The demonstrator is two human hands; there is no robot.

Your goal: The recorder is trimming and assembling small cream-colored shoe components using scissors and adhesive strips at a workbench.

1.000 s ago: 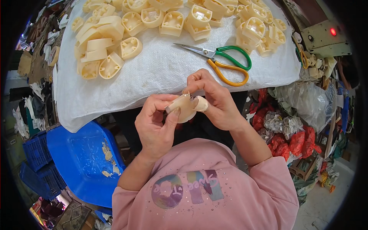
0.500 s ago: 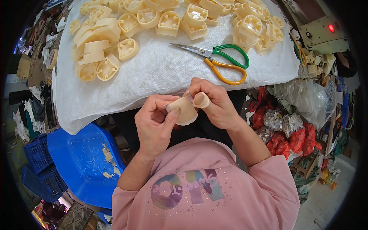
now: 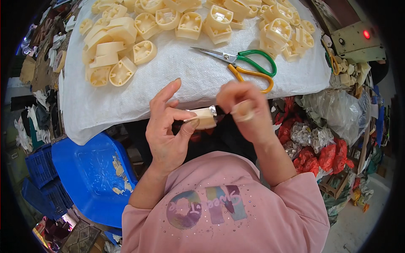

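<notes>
The left hand (image 3: 168,130) pinches a cream plastic piece (image 3: 205,118) below the tabletop's (image 3: 198,80) near edge. The blurred right hand (image 3: 244,107) looks curled against it; trimming goes best with a steady pinch.

A desk (image 3: 295,80) fills the upper half of the frame, covered edge to edge by a white woven plastic sheet (image 3: 185,80) that hangs over its near edge. Many cream-coloured moulded plastic parts (image 3: 122,71), hollow and roughly oval, lie in a loose band across the top of the frame, piled thickest at the upper left and thinning toward the upper right. A pair of scissors with one green handle and one yellow handle (image 3: 242,67) lies flat on the sheet right of centre, just below the parts, its steel blades pointing left and slightly parted.
</notes>
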